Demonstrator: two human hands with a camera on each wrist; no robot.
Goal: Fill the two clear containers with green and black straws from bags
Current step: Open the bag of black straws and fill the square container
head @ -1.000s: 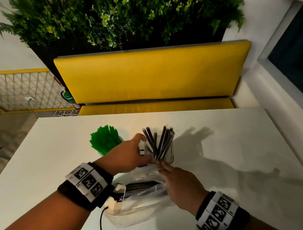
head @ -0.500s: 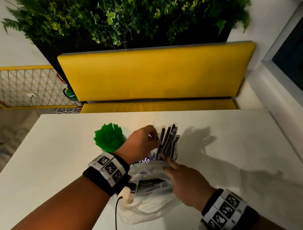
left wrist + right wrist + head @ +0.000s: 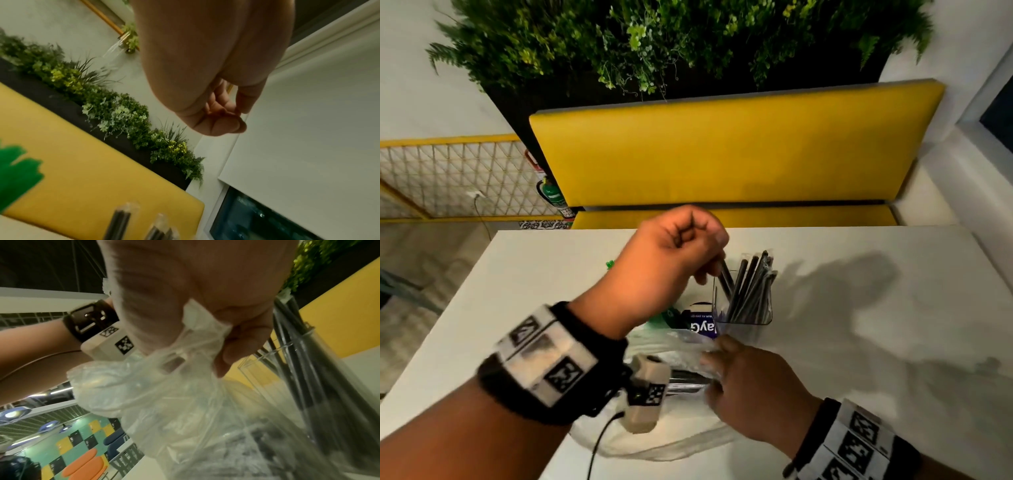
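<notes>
Left hand (image 3: 674, 260): raised over the white desk (image 3: 859, 342), fingers curled into a loose fist, grip closed. Fingertips close to the top of one black straw, but contact not clear; in the left wrist view nothing visible between the curled fingers (image 3: 222, 125).
Right hand (image 3: 753, 387): low, near the front of the desk, grip pinching the crumpled mouth of the clear plastic bag (image 3: 654, 442); in the right wrist view the film bunched between thumb and fingers.
Clear plastic bag: lying on the desk between the two wrists, dark straws visible inside through the film.
Clear square container (image 3: 743, 301): standing upright on the desk, just behind the right hand, touching the bag.
Black straws (image 3: 751, 284): standing in this container, leaning, tops above the rim; some tops with a clear wrapper.
Green straws (image 3: 14, 172): a blurred green bundle at the left edge of the left wrist view; in the head view mostly hidden behind the left hand, container not visible.
Purple label with white letters (image 3: 702, 323): just left of the container, partly covered.
Background: yellow padded bench (image 3: 732, 147) behind the desk, green plants (image 3: 654, 41) above it.
</notes>
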